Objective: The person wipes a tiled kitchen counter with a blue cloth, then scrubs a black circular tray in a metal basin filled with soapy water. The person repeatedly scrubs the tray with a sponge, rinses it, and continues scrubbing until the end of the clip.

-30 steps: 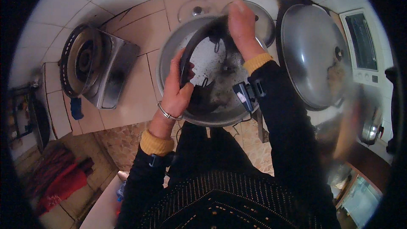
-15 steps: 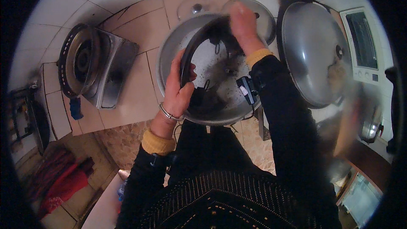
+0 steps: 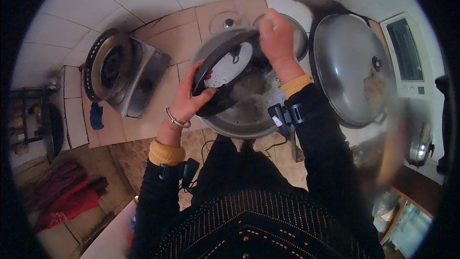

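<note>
A wide black ring point(image 3: 225, 46), like the rim of a stove burner, stands tilted over a large grey metal basin point(image 3: 238, 131). Through its open middle the basin's pale, speckled bottom shows. My left hand point(image 3: 188, 90) is closed on the ring's left side, with the thumb inside the rim and a bracelet at the wrist. At the far right part of the ring, my right hand point(image 3: 278, 38) is curled into a fist against the rim. Its fingertips are hidden, so I cannot tell what is in them. Dark, murky water seems to lie in the basin.
A gas stove point(image 3: 148, 74) with a round burner pan point(image 3: 112, 62) stands left on the tiled counter. Behind the basin are a glass lid point(image 3: 229, 22) and another round lid point(image 3: 298, 33). A big lidded wok point(image 3: 347, 52) sits at the right, beside a white oven point(image 3: 407, 50).
The black ring has tipped and swung left and lower, with my left hand moving along with it. My right hand has moved slightly down and stays at the far rim. The whole view has shifted slightly.
</note>
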`<state>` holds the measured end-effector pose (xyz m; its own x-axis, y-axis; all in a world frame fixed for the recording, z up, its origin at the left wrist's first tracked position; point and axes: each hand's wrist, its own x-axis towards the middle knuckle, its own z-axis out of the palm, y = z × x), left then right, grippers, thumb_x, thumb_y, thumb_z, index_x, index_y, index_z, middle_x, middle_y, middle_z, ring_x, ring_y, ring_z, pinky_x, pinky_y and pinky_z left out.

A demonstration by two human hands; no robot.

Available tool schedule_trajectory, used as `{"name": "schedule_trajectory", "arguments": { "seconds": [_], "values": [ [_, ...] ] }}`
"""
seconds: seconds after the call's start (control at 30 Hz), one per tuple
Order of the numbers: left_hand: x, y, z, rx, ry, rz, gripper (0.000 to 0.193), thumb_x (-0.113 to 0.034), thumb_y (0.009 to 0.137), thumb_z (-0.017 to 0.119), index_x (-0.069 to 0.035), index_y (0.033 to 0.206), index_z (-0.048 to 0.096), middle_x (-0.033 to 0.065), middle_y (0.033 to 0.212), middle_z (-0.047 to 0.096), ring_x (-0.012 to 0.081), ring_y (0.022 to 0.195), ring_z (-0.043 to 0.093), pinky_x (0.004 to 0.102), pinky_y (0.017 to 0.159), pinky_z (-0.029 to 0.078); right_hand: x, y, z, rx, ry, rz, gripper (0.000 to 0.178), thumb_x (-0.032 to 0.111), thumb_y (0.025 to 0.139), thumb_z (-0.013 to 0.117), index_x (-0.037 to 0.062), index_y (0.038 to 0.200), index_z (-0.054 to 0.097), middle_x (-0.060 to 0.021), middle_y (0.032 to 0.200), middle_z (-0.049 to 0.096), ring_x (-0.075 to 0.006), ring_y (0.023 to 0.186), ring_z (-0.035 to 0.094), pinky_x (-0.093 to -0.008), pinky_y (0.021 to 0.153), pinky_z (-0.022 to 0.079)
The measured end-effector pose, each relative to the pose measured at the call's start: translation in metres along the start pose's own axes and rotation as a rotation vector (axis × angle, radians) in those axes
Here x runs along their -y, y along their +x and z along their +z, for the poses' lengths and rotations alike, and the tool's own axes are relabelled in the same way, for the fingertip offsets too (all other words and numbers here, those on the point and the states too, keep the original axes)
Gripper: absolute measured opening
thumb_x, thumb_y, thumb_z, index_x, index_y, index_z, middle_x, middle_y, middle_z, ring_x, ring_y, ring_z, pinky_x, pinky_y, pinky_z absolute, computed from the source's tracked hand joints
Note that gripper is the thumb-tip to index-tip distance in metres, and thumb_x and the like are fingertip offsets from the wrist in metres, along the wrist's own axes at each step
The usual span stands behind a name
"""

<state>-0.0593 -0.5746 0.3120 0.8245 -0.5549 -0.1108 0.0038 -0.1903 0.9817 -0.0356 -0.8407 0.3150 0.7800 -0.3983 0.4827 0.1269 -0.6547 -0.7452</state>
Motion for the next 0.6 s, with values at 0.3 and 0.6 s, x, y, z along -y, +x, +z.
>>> {"name": "schedule_trajectory", "arguments": {
  "seconds": [0.3, 0.6],
  "values": [
    [-0.025, 0.01, 0.015, 0.045, 0.299, 0.116, 0.065, -0.011, 0.076, 0.071, -0.003, 0.135, 0.045, 0.0146, 0.119, 0.062, 0.0234, 0.11, 0.059, 0.0352, 0.098, 0.045, 0.059, -0.035, -0.001, 0.017, -0.054, -0.487, 0.018, 0.021, 0.073, 0.062, 0.0068, 0.08, 0.054, -0.0132, 0.075, 0.055, -0.0365, 0.072, 0.054, -0.0465, 0.066, 0.043],
    [-0.001, 0.003, 0.038, -0.049, -0.049, 0.04, 0.059, -0.005, 0.081, 0.061, 0.0, 0.137, 0.045, 0.0136, 0.121, 0.062, 0.0222, 0.112, 0.059, 0.034, 0.098, 0.045, 0.068, -0.055, 0.01, 0.044, 0.035, -0.673, 0.021, 0.025, 0.067, 0.064, 0.0106, 0.077, 0.054, -0.0051, 0.078, 0.055, -0.0283, 0.076, 0.053, -0.042, 0.068, 0.042]
  ]
}}
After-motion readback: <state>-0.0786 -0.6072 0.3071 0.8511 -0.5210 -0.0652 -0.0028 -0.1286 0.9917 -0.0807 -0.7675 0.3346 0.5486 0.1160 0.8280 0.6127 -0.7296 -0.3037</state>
